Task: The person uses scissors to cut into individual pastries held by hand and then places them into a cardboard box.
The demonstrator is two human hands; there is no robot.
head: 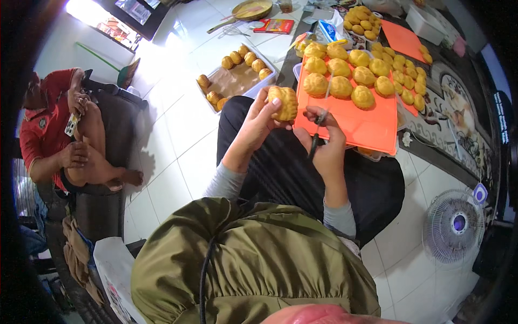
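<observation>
My left hand holds a golden choux puff with ridged sides, thumb on top of it. In my right hand is a knife with a dark handle, its thin blade pointing away from me over the orange board. That flat orange plastic board or lid lies just beyond my knees, on top of plastic containers. Rows of choux puffs cover its far part. The near part of the board shows bare orange beside my right hand.
A lined plastic box with several browned puffs stands on the tiled floor to the left. More puffs lie on the low table, near a tissue pack. A person in red sits at left; a fan stands at right.
</observation>
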